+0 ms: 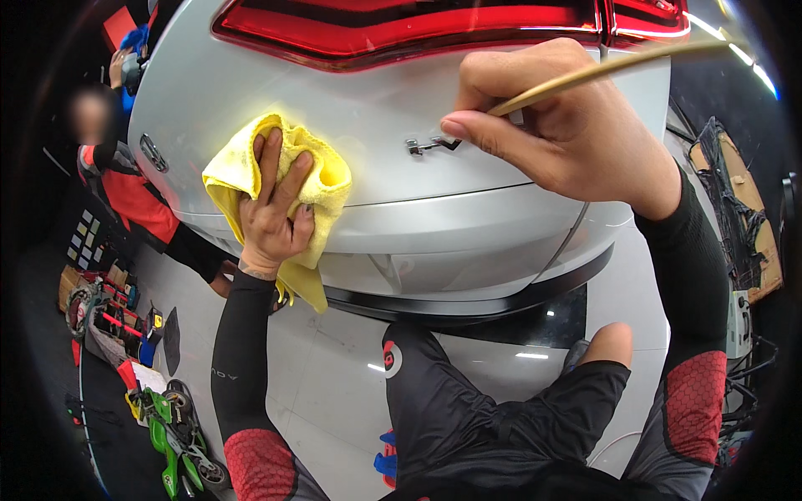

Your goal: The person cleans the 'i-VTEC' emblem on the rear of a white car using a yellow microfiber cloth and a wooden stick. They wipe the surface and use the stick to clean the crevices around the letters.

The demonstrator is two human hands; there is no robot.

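My left hand (pixel 272 210) presses a folded yellow microfiber cloth (pixel 326 206) against the white car's rear panel (pixel 388 119). In my right hand (pixel 551 125) is a thin wooden stick (pixel 583 75), pinched between thumb and fingers, its upper end blurred towards the top right. The stick's lower tip is hidden by my fingers. That hand is at a chrome letter emblem (pixel 432 146) on the panel and covers part of it. Above both hands is the red tail light (pixel 401 31). A round badge (pixel 153 153) sits on the panel at the left.
Another person in a red and black shirt (pixel 138 197) stands beyond the car's left side, a hand near a blue cloth (pixel 133 41). A green toy motorcycle (pixel 166 432) is at lower left. At right are torn cardboard (pixel 742 194) and a pale box-shaped device (pixel 739 325).
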